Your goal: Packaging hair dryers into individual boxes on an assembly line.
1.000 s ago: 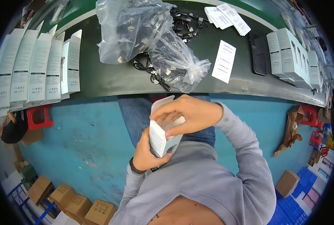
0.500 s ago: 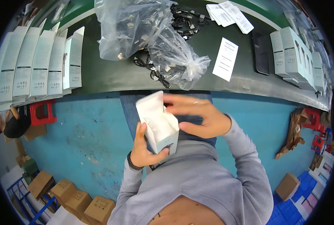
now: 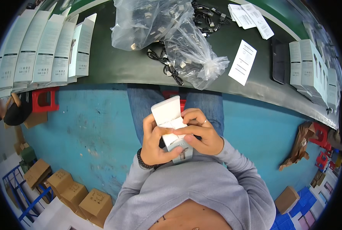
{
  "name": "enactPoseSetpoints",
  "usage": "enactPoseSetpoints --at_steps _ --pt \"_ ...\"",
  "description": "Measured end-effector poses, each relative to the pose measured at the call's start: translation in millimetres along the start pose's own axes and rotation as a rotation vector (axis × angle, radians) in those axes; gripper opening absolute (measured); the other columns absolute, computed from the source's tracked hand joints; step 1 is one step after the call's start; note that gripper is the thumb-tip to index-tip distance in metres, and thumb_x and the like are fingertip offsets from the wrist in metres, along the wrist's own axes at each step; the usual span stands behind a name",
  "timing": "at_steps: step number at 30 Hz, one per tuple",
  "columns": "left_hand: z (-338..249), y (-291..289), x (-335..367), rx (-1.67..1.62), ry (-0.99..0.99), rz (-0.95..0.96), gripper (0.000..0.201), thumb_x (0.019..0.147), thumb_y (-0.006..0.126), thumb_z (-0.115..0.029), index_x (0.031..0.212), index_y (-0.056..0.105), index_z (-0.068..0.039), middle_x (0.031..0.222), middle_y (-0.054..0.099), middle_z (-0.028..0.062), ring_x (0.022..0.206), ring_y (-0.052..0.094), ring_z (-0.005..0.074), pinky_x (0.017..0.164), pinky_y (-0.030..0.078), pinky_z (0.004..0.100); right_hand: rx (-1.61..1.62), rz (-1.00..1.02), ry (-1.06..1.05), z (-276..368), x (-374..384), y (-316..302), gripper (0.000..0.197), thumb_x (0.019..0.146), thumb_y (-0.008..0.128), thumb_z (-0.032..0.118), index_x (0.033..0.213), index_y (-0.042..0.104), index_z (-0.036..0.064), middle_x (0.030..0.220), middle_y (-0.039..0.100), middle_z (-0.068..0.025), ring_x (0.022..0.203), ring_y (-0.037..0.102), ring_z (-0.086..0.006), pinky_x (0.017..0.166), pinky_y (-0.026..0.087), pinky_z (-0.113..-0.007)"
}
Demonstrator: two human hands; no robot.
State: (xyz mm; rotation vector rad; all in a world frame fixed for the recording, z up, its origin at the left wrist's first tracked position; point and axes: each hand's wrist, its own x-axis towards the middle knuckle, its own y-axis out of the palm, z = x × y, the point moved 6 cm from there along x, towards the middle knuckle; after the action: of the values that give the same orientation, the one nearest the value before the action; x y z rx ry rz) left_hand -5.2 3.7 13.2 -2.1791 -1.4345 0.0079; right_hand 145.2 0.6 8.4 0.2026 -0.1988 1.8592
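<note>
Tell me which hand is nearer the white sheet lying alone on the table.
Right. The right hand, at the right of the open box, is below and left of the white sheet; the left hand, at the box's left, is farther left.

the open box [image 3: 183,153] is white inside and pale blue-grey outside, with a dark picture on its front. the boxes at left [image 3: 44,53] are pale grey-blue, patterned with fine print lines and black bars. dark green tabletop [image 3: 109,71]; clear, greyish plastic bag [image 3: 148,23]; black cables [image 3: 155,56] with silvery plugs; white leaflet [image 3: 242,62] with dark lines; black tray [image 3: 278,65]. blue floor [image 3: 90,126], scuffed darker; blue jeans [image 3: 205,105]; plain grey top [image 3: 194,176]; black bracelet [image 3: 142,160]; red stool [image 3: 46,108]; brown cartons [image 3: 96,207].
</note>
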Motion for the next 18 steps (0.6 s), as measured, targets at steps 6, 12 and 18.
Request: enactPoseSetpoints --at_steps 6,12,18 --pt "11 13 -1 -0.297 0.147 -0.251 0.034 0.068 0.076 -0.013 0.092 0.053 -0.004 0.104 0.056 0.0175 0.1 0.056 0.0332 0.086 0.044 0.0433 -0.064 -0.025 0.019 -10 0 -12 0.016 0.079 0.066 0.014 0.086 0.062 -0.0003 0.112 0.05 -0.0155 0.108 0.054 -0.0332 0.085 0.046 -0.04" --pt "1 3 16 -0.214 0.12 -0.065 0.025 0.074 0.07 -0.015 0.09 0.057 -0.001 0.097 0.055 0.0157 0.092 0.056 0.0306 0.082 0.044 0.0413 -0.083 0.104 -0.093 -5 15 -18 0.023 0.077 0.068 0.013 0.096 0.065 -0.0008 0.109 0.061 -0.0162 0.112 0.054 -0.0347 0.09 0.047 -0.042" --pt "7 9 21 -0.383 -0.011 -0.152 0.019 0.075 0.064 -0.002 0.091 0.055 0.001 0.098 0.056 0.0164 0.093 0.057 0.0286 0.083 0.045 0.0374 -0.077 0.136 0.002 0 28 -30 0.021 0.072 0.07 0.002 0.093 0.066 -0.0005 0.101 0.065 -0.0146 0.099 0.063 -0.0307 0.085 0.049 -0.038"
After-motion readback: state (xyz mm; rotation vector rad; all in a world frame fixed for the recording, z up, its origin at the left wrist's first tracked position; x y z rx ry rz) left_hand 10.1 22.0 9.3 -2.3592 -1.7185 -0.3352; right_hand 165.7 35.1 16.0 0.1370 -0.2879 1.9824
